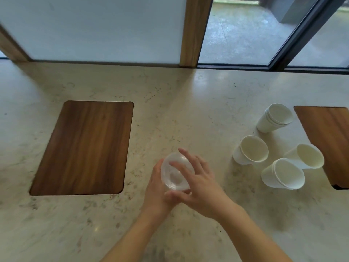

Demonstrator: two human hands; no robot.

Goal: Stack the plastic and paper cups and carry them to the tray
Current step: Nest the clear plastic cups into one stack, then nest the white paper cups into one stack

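Note:
A clear plastic cup stack [174, 173] is held over the stone counter near the front middle, its mouth facing me. My left hand [157, 190] wraps its left side and bottom. My right hand [198, 178] grips it from the right, fingers over the rim. White paper cups stand to the right in several small stacks: one at the back [274, 118], one in the middle [251, 153], one at the front [283, 173] and one beside the right board [306, 156]. A dark wooden tray [85, 148] lies flat on the left.
A second wooden board [328, 140] lies at the right edge, cut off by the frame. The beige stone counter [188, 110] runs back to a frosted glass wall with a wooden post [192, 31] and a dark-framed window.

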